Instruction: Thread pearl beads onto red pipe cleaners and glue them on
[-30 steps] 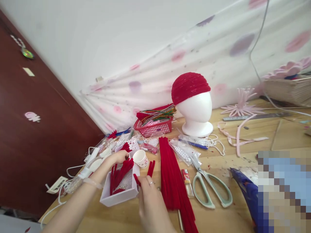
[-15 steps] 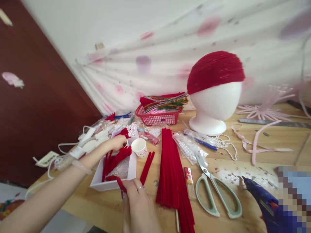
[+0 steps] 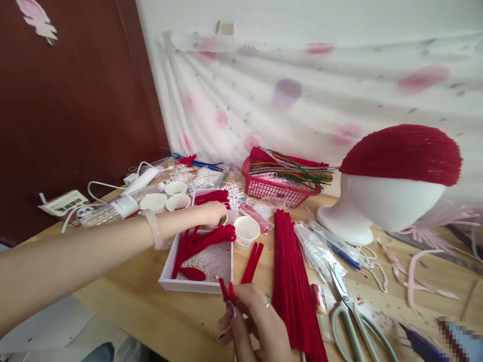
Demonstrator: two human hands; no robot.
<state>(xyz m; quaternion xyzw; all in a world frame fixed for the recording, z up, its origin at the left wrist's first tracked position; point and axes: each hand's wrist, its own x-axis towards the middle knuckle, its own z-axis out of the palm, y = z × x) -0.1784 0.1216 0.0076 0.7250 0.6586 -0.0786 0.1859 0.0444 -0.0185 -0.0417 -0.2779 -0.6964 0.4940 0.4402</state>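
Observation:
My left hand point(image 3: 211, 213) reaches across the table and its fingers are curled around the far rim of a white box point(image 3: 168, 269), right above a bunch of red pipe cleaners point(image 3: 204, 240) lying in it. The box also holds pearl beads. My right hand point(image 3: 254, 324) is at the near edge, pinching short red pipe cleaner pieces point(image 3: 225, 290) between thumb and fingers. A long bundle of red pipe cleaners point(image 3: 292, 274) lies just right of that hand. A small paper cup point(image 3: 246, 231) stands beside the box.
A white foam head point(image 3: 381, 206) with a red cap point(image 3: 403, 153) stands at the right. A red basket point(image 3: 279, 188) of coloured pipe cleaners is behind. Scissors point(image 3: 352, 322), a lighter point(image 3: 320, 299), bagged pearls point(image 3: 315, 246), more cups point(image 3: 166, 198) and a blue glue gun point(image 3: 424, 344) lie around.
The view has swung left and closer. My right hand lifted short red pieces off the box's near corner and drew back toward me. My left hand stays at the box's far edge.

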